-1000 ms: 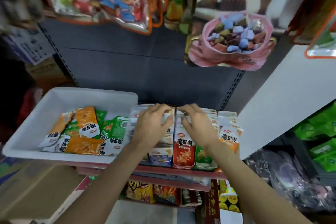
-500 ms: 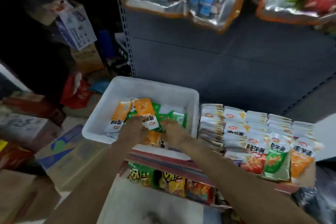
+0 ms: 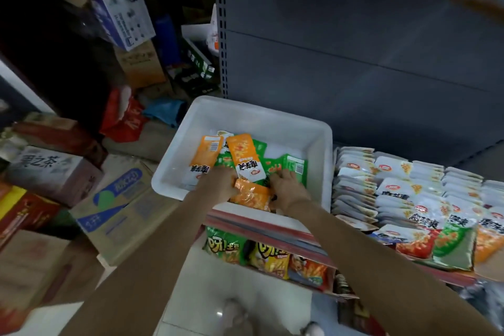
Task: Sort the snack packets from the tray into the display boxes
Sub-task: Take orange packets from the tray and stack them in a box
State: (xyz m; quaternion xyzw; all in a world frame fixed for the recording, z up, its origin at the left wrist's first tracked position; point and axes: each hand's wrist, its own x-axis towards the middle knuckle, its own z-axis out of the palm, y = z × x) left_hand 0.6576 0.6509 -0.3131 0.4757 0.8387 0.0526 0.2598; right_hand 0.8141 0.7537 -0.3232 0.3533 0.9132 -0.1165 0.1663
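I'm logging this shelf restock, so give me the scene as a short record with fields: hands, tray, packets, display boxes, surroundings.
left hand: in the tray, on the orange packets; grip unclear
right hand: in the tray, on the green packets; grip unclear
tray: white tray on the shelf edge, left of the display boxes
orange packets: several, lying loose and overlapping
green packets: partly under the orange ones
display boxes: rows of upright packets, nearly full
surroundings: cardboard boxes stacked at left
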